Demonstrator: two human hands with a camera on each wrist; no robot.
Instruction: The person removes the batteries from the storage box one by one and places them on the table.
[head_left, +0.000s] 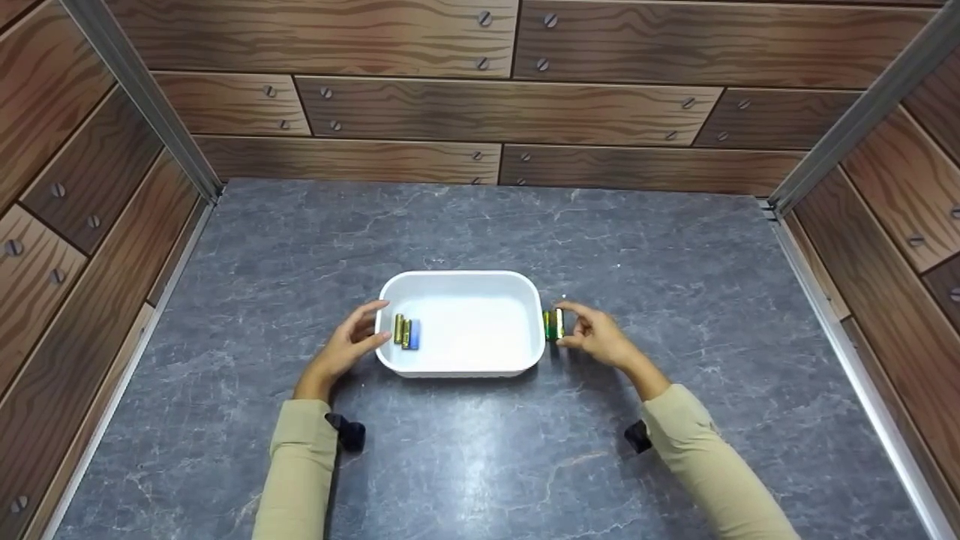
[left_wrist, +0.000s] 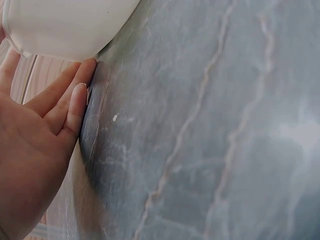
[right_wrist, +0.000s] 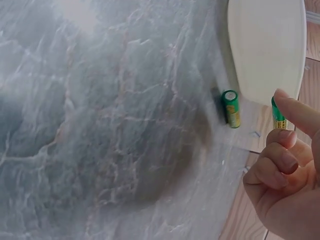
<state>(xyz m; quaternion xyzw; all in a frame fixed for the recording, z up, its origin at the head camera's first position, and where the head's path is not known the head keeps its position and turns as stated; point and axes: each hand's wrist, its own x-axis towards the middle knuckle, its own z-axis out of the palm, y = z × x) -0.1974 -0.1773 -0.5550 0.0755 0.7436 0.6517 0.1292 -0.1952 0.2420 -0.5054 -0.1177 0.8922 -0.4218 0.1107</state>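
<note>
A white rectangular tray sits on the table. My left hand is at its left end, thumb and forefinger touching the rim; the other fingers look fairly straight in the left wrist view. Inside the tray, near that end, lie two gold-and-dark batteries with a pale blue patch beside them, its nature unclear. Just off the tray's right end, my right hand pinches a green-and-gold battery between thumb and forefinger. Another green battery stays on the table close to the tray wall.
The grey marbled tabletop stretches around the tray. Wood-patterned panels rise at the back and both sides, with metal posts in the corners. A dark device is strapped near each wrist.
</note>
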